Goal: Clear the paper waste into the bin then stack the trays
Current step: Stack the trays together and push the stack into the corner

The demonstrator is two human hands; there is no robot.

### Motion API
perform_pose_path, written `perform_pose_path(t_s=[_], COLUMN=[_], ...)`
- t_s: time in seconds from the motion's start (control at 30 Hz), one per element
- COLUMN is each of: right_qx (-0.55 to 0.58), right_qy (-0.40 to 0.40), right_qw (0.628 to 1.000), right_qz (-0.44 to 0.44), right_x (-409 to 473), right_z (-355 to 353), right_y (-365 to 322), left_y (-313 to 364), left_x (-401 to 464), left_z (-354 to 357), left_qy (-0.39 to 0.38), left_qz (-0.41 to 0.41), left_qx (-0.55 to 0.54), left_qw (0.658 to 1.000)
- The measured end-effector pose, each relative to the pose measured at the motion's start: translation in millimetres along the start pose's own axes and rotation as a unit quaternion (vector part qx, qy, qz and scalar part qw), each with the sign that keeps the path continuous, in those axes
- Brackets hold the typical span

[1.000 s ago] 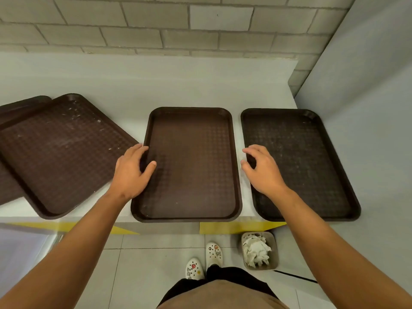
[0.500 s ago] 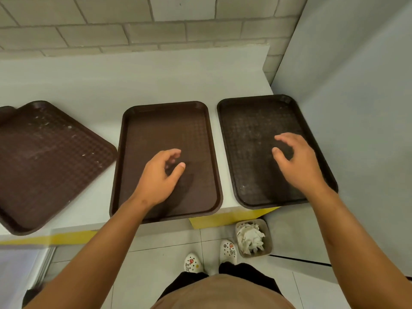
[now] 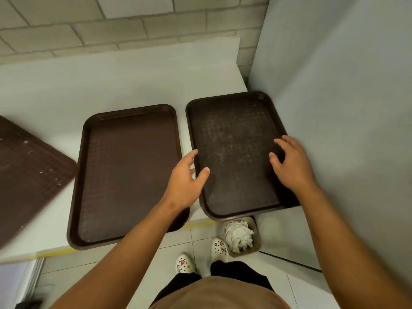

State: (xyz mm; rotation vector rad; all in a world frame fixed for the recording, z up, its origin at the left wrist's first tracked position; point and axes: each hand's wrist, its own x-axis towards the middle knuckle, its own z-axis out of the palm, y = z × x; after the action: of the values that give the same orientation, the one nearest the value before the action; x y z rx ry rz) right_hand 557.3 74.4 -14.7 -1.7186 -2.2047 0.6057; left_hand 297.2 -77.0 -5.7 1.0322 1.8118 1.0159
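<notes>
My left hand (image 3: 185,184) hangs spread at the left rim of the right-hand brown tray (image 3: 236,157). My right hand (image 3: 289,166) hovers loosely open above its right side.

The light over my counter (image 3: 116,81) is soft, even and slightly greenish, with no glare anywhere; my left hand (image 3: 186,181) throws only a faint shadow onto the right tray (image 3: 234,139), whose dusty surface shows dull; the far-left tray (image 3: 29,175) is smeared by motion blur; my wide lens bends the brick wall (image 3: 111,25) and counter edge near the borders; the floor below, by the bin (image 3: 256,236), sits dimmer and soft.
</notes>
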Motion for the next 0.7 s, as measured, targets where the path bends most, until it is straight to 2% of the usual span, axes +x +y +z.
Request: perform_pose_path(t_s=[0.17,0.3,0.43,0.57,0.7], right_qx=[-0.001,0.005,0.011,0.016,0.019], right_qy=[-0.012,-0.022,-0.025,-0.028,-0.029], right_qw=[1.000,1.000,1.000,0.999,0.999], right_qz=[0.006,0.000,-0.004,-0.002,-0.005], right_x=[2.5,0.8,-1.8,-1.9,-2.8], right_z=[7.4,14.7,16.8,15.4,14.3], right_y=[3.5,4.6,6.5,6.1,4.3], left_y=[-3.8,-0.2,2.4,5.8,9.1], left_x=[14.8,26.8,38.2,46.0,45.5], left_z=[26.3,25.8,19.9,16.4,18.3], left_qy=[0.022,0.067,0.089,0.102,0.125], left_qz=[-0.010,0.017,-0.025,-0.033,-0.008], left_qx=[0.093,0.194,0.250,0.251,0.185], left_qw=[0.995,0.979,0.964,0.962,0.975])
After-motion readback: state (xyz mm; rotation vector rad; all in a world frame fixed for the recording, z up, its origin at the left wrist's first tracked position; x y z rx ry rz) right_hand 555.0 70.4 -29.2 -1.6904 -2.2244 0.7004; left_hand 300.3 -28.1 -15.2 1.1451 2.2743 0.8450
